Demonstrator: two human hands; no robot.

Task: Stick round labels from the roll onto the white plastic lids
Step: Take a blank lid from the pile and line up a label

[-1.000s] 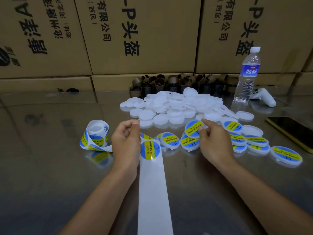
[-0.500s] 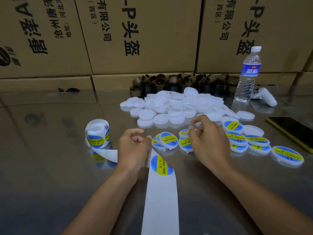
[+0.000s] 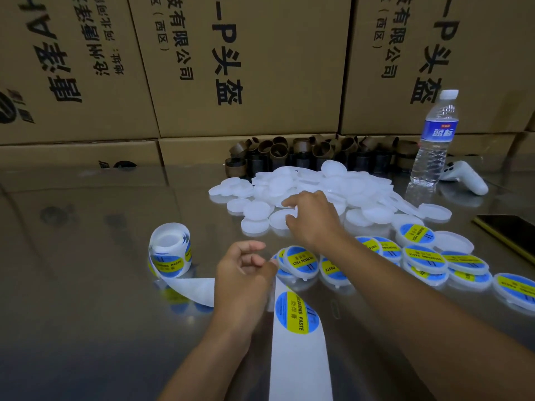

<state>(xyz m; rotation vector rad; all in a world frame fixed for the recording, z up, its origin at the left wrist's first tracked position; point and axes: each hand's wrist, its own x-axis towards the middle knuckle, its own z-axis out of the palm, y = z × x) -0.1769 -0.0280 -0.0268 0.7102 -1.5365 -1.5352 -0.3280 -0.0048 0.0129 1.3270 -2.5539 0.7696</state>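
The left hand (image 3: 243,274) curled round the backing strip (image 3: 299,369), likely to keep the next label (image 3: 296,312) taut and ready; the roll (image 3: 170,251) stood at its 9 o'clock; the right hand (image 3: 314,219), thumb and fingers parted, hung at 12 o'clock over the blank lids (image 3: 359,186), seemingly for a fresh one; labelled lids (image 3: 424,256) lay at 3 o'clock; a glossy tabletop (image 3: 86,285) ran back to stacked cardboard boxes (image 3: 275,68).

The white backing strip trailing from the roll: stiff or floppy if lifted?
Probably floppy: the backing strip curves off the roll and bends at the left hand. Likely very light, being thin paper. It may slide easily on the shiny table.
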